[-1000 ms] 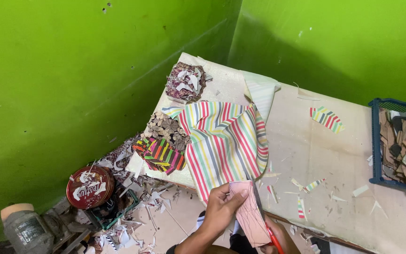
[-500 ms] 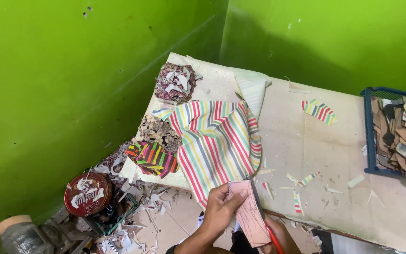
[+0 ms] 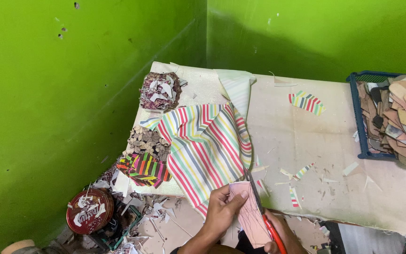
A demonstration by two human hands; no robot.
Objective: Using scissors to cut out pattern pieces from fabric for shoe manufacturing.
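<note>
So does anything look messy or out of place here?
Yes. Paper offcuts are scattered over the table, more scraps have spilled onto the floor below its left edge, and the striped sheet droops over the near edge.

Round tin [image 3: 89,218], lower left of the left-hand fingers [image 3: 231,200], on the floor below the table edge: red-brown lid bearing a white printed label, partly covered by pale paper scraps. No other package, sign or screen shows.
</note>
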